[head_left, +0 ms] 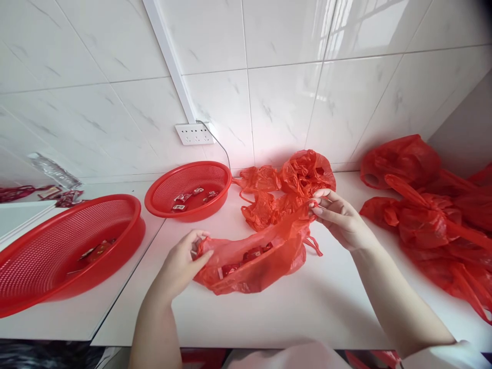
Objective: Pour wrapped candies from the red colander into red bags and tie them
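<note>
A thin red plastic bag (265, 274) is stretched out between my two hands over the white table. Inside it lie several small red packets (252, 253), seen through its open mouth. My left hand (184, 264) pinches the bag's left end between thumb and fingers. On the other side, my right hand (338, 215) is raised higher and grips the bag's right end by the fingertips. One handle loop of the bag hangs loose below my right hand.
Two red baskets, a round one (219, 204) and a larger one (134, 230), hold a few packets on the left. Crumpled red bags (265, 210) lie by the wall. Filled, tied red bags (426, 225) crowd the right. A power socket (195, 134) is on the tiled wall.
</note>
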Demonstrator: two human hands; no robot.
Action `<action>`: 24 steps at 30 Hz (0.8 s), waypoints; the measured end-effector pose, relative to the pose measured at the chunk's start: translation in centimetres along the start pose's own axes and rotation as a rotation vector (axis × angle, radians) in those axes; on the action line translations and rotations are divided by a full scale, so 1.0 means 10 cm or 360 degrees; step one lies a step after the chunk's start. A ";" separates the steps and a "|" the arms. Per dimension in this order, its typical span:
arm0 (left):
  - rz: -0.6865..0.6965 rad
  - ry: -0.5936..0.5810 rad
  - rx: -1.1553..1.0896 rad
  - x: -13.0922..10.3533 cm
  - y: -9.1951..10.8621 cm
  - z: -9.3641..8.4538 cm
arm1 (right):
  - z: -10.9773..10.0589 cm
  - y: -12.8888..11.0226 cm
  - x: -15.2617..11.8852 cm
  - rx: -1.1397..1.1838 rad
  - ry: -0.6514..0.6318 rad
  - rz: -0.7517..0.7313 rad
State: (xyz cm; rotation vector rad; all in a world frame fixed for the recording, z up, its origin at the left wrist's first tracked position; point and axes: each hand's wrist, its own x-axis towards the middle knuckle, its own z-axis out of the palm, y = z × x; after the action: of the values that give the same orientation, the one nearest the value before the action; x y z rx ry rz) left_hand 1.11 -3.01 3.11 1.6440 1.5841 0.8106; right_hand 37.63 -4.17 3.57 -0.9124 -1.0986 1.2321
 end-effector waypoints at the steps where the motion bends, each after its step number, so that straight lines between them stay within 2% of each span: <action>1: -0.0011 -0.0034 0.0152 -0.03 0.00 -0.03 | 0.01 -0.01 -0.01 -0.0042 0.0019 -0.0018; 4: -0.0106 -0.0056 0.0560 -0.10 -0.01 -0.19 | 0.02 -0.03 -0.02 -0.0179 0.0077 -0.0019; 6: -0.0159 -0.0072 0.0621 -0.10 0.01 -0.33 | 0.03 -0.06 0.01 -0.0245 0.0104 0.0000; 8: -0.0110 -0.0056 0.0401 -0.04 0.09 -0.46 | 0.06 -0.13 0.06 -0.0246 0.0155 -0.0076; 11: 0.0172 0.0074 -0.0356 0.11 0.29 -0.54 | 0.16 -0.24 0.15 -0.0184 0.0320 -0.0417; 12: 0.0256 0.0055 -0.0630 0.16 0.37 -0.53 | 0.20 -0.27 0.17 -0.0211 0.0354 -0.0505; 13: 0.0335 -0.0013 -0.0877 0.21 0.45 -0.49 | 0.24 -0.29 0.20 -0.0268 0.0359 -0.0554; 15: 0.0467 -0.0269 -0.1200 0.29 0.60 -0.37 | 0.35 -0.31 0.24 -0.0420 0.0350 -0.0616; 17: 0.0615 -0.0478 -0.1304 0.32 0.72 -0.19 | 0.48 -0.32 0.25 -0.0515 0.0410 -0.0782; 19: 0.0765 -0.0593 -0.1231 0.33 0.82 0.00 | 0.62 -0.34 0.25 -0.0582 0.0459 -0.1016; 21: 0.0843 -0.0690 -0.1028 0.32 0.91 0.19 | 0.78 -0.39 0.23 -0.0747 0.0231 -0.1166; 24: 0.0901 -0.0699 -0.0696 0.31 0.99 0.41 | 0.97 -0.45 0.20 -0.1038 -0.0436 -0.1324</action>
State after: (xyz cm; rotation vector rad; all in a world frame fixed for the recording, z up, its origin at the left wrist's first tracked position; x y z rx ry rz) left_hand 10.22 -0.18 8.99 1.7902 0.5873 0.9121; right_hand 29.41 -3.14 10.61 -0.6249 -1.9071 0.2970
